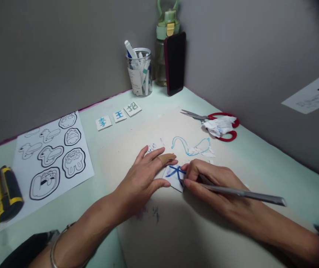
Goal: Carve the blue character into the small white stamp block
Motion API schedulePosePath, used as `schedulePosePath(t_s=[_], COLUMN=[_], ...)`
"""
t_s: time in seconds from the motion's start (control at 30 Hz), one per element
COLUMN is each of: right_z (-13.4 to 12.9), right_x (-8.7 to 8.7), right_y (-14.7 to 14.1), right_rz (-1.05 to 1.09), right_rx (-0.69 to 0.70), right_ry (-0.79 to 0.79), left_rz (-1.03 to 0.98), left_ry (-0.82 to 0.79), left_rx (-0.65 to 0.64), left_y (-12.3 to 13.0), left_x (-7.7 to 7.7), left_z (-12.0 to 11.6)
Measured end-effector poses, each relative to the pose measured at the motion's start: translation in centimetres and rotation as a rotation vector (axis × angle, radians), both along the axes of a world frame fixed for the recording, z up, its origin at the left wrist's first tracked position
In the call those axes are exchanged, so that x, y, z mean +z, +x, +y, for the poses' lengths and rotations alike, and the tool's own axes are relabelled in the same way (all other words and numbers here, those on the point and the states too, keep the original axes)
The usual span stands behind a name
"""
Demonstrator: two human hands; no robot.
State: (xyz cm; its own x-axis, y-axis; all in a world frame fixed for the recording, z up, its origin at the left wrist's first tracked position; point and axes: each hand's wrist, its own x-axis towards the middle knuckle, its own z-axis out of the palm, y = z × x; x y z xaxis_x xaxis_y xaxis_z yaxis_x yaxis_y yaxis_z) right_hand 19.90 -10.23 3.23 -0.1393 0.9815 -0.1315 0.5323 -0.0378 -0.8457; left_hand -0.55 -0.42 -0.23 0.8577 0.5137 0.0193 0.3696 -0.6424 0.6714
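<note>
A small white square tile (173, 178) with dark blue strokes lies on the pale board (137, 137) between my hands. My left hand (148, 173) rests flat with its fingers apart, the fingertips and thumb at the tile's left and upper edges; a tan wrap covers one finger. My right hand (212, 180) is closed round a slim grey pen-like tool (248, 194). The tool's tip is hidden by the fingers at the tile's right side. Blue curved lines (187, 149) are drawn on the board above the tile.
Three white tiles with characters (119, 115) lie at the back. A jar of markers (139, 74), a bottle (161, 56) and an upright phone (175, 63) stand in the corner. Red scissors (223, 115) and crumpled paper (219, 125) lie right; a drawing sheet (76, 186) and yellow-black cutter (7, 193) left.
</note>
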Motion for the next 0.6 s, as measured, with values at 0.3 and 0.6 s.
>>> schedulePosePath(t_s=[0.3,0.6], right_z=[0.11,0.21], right_x=[0.46,0.6], right_y=[0.34,0.95], right_rz=[-0.024,-0.043], right_rx=[0.062,0.127], right_ry=[-0.001,0.014], left_rz=[-0.017,-0.007], left_ry=[0.015,0.024], left_rx=[0.005,0.004], left_y=[-0.07,-0.13], left_x=[-0.09,-0.09], left_z=[0.02,0.01])
